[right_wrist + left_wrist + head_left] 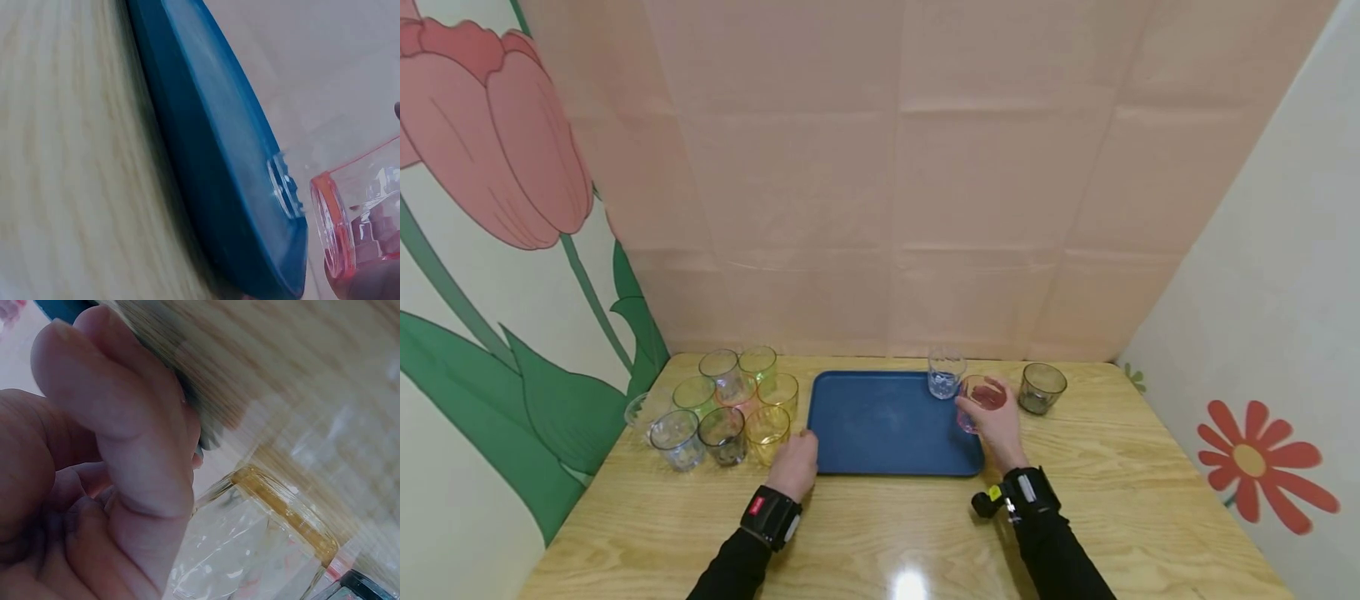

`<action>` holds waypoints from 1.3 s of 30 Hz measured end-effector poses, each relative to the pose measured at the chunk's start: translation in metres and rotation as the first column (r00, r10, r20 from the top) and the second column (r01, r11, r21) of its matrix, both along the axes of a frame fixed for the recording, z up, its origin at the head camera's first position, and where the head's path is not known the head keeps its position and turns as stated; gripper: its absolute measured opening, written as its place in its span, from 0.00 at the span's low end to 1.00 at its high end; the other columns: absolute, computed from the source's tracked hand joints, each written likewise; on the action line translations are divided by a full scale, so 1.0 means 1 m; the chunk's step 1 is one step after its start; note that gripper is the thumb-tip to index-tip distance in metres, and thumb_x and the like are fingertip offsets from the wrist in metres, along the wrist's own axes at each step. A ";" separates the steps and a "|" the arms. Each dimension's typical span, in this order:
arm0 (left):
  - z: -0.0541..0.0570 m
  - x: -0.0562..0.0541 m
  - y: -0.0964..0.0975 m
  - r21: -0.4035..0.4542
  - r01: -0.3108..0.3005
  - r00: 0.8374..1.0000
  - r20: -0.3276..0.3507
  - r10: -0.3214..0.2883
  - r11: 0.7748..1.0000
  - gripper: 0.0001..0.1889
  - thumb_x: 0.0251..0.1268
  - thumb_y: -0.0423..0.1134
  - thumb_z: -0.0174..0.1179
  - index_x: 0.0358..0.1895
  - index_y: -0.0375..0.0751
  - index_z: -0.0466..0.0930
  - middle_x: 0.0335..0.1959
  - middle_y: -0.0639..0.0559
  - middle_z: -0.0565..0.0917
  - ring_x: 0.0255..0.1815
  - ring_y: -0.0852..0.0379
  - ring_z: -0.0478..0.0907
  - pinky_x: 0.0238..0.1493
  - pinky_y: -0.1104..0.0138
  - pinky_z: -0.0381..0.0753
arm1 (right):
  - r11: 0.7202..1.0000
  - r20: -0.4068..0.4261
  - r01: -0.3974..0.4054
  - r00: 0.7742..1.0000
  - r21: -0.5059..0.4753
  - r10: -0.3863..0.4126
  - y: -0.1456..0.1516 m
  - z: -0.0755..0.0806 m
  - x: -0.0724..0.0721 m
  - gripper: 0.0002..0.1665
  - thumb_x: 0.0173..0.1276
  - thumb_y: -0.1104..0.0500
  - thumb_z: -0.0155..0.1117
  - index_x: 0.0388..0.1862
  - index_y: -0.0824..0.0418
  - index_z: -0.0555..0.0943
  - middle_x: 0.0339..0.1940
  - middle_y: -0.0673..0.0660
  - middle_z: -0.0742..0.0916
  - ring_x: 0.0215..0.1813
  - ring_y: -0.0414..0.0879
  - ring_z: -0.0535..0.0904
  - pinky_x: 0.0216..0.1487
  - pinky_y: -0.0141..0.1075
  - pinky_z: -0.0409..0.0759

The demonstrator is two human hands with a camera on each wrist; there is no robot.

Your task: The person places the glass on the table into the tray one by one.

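Right hand (997, 423): curled, gripping the pink glass (369, 209) near its rim between thumb and fingers.
Pink glass: directly in that grip, over the right edge of the blue tray (880, 427); apparently clear of the surface at the base.
Long axis: roughly upright, mouth up, in line with neither tray edge.
Nearer hand: the right by far; well across the tray from the left.
Key relation: just on the near side of the clear glass (944, 379), overlapping it in the head view; impossible to tell whether touching.
Clear glass: standing at the tray's far right corner.
Left hand (794, 468): bent at the fingers beside the tray's near left corner; cannot tell whether pinching the edge or only resting against it.
Yellow glass (767, 437): just beside the left hand, at the near right of the glass cluster (722, 437).
Smoky glass (1041, 390): standing apart on the table (880, 533), right of the tray.
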State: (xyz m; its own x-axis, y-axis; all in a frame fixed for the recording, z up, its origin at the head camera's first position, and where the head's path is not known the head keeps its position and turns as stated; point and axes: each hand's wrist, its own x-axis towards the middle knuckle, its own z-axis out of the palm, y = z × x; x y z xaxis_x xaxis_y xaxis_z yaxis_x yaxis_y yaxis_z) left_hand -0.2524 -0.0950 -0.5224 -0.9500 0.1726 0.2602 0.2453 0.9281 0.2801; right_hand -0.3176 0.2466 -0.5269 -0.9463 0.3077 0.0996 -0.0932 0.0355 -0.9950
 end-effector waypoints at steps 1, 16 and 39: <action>-0.001 0.000 0.000 -0.002 -0.001 1.000 -0.003 0.001 1.000 0.05 0.61 0.18 0.64 0.40 0.22 0.81 0.24 0.36 0.85 0.26 0.41 0.87 0.26 0.53 0.86 | 1.000 0.002 -0.009 1.000 0.003 0.009 -0.002 0.000 0.000 0.47 0.65 0.66 0.79 0.77 0.68 0.63 0.64 0.68 0.79 0.64 0.55 0.76 0.50 0.19 0.78; 0.000 -0.002 0.000 0.015 -0.005 1.000 0.003 0.005 1.000 0.06 0.60 0.18 0.65 0.39 0.24 0.81 0.27 0.34 0.86 0.28 0.39 0.88 0.29 0.52 0.87 | 0.985 0.096 -0.084 0.993 0.152 0.070 -0.015 -0.002 -0.005 0.53 0.65 0.57 0.81 0.82 0.61 0.61 0.71 0.70 0.74 0.72 0.63 0.72 0.69 0.48 0.74; -0.002 0.000 -0.001 0.016 0.000 1.000 -0.029 0.001 1.000 0.05 0.59 0.18 0.66 0.34 0.26 0.80 0.24 0.36 0.85 0.25 0.41 0.87 0.25 0.53 0.86 | 0.962 0.141 -0.089 0.989 0.259 0.053 -0.027 -0.010 -0.006 0.55 0.66 0.55 0.81 0.82 0.66 0.59 0.75 0.70 0.73 0.77 0.63 0.69 0.78 0.57 0.71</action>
State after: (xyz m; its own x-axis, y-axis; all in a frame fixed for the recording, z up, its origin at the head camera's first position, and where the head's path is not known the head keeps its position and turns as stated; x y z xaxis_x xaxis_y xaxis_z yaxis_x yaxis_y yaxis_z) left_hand -0.2526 -0.0957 -0.5239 -0.9422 0.1677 0.2901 0.2530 0.9237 0.2877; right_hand -0.3238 0.2201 -0.5371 -0.9749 0.2187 0.0410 0.0263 0.2964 -0.9547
